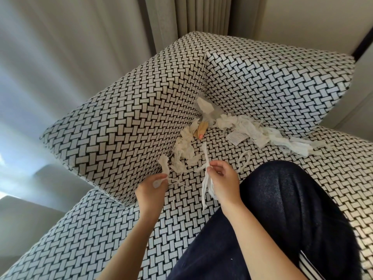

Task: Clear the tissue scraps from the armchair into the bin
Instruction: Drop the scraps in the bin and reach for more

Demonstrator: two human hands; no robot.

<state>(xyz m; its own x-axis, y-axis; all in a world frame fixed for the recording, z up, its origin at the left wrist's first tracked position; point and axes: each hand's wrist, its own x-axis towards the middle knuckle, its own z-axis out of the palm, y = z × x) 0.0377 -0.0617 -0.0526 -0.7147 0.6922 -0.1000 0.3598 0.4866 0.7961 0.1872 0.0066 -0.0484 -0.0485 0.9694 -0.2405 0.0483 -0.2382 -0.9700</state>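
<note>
Trouser knee (282,199) just right of my right hand (224,179), which pinches hanging tissue strips (205,186). Left hand (150,187) pinches one scrap (164,163). Loose scraps (182,147) lie beyond both hands on the armchair (121,122). I'd gather bunches, not singles; bin unseen.

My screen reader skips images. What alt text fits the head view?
Left hand and right hand each pinch white tissue strips over a basket-weave armchair. More scraps, a tan wrapper and a printed slip lie in the seat's back corner.
</note>
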